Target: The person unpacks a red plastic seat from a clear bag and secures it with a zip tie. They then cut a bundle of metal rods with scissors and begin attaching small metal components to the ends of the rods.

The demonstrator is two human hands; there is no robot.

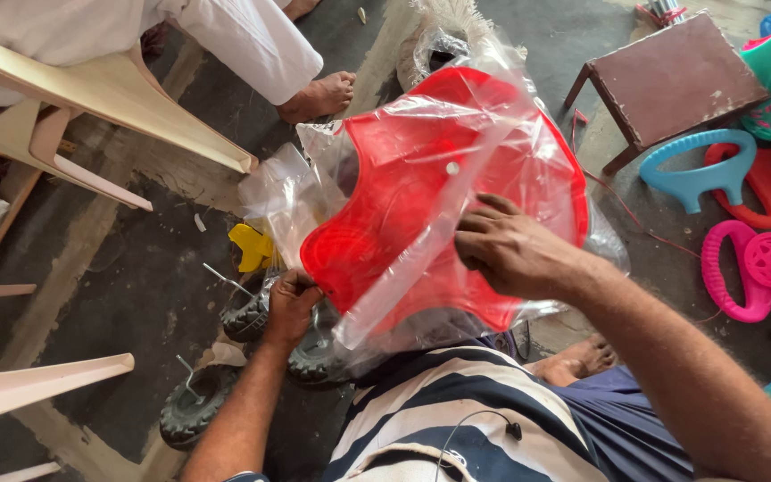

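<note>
At nine o'clock of the view stands a beige plastic chair (109, 89), and low at seven o'clock black rubber wheels (196, 406) lie on the floor, well clear of your work. Your left hand (289, 308) is closed, pinching the lower edge of the clear plastic bag (403, 295) at the rim of the red plastic seat (421, 178), which sits at the centre, raised over your lap. Keep that pinch firm so the seat does not swing. Your right hand (510, 250), at about three o'clock of the seat, lies with fingers curled, gripping film against the red face; work the film evenly, without tearing. The brown stool (671, 76) and coloured toy parts (742, 268) lie at two and three o'clock.
</note>
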